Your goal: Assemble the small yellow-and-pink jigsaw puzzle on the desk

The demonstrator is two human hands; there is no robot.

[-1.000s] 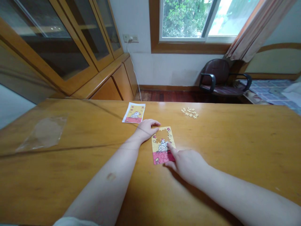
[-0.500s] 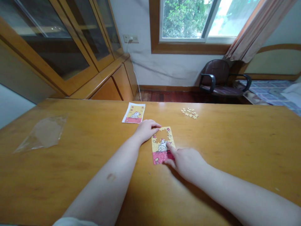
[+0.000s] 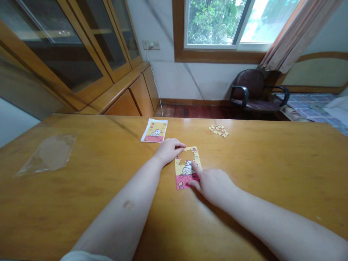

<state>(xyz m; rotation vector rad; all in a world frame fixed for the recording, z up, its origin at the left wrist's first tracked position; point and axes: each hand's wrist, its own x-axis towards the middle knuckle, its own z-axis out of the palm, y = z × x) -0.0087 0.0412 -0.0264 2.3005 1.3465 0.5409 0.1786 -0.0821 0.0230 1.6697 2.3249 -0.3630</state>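
Observation:
A jigsaw puzzle (image 3: pixel 179 170) with a white cartoon animal on yellow and pink lies flat on the wooden table, with a gap in its upper part where the tabletop shows through. At its upper left corner rests my left hand (image 3: pixel 169 149), fingers stretched out over the edge and holding nothing. My right hand (image 3: pixel 214 183) lies over the puzzle's right side. Its index finger presses near the animal's head and the thumb is spread apart, touching the pink lower part. The other fingers of that hand are tucked out of sight.
Loose puzzle pieces (image 3: pixel 219 131) lie in a small heap toward the far edge of the table (image 3: pixel 272 174). A printed reference picture (image 3: pixel 155 131) sits beyond my left hand. A clear plastic bag (image 3: pixel 56 152) lies at the left. Behind the table stands an armchair (image 3: pixel 251 90).
My right hand has shifted slightly left and up, with its index finger and thumb still on the puzzle. My left hand stays at the corner.

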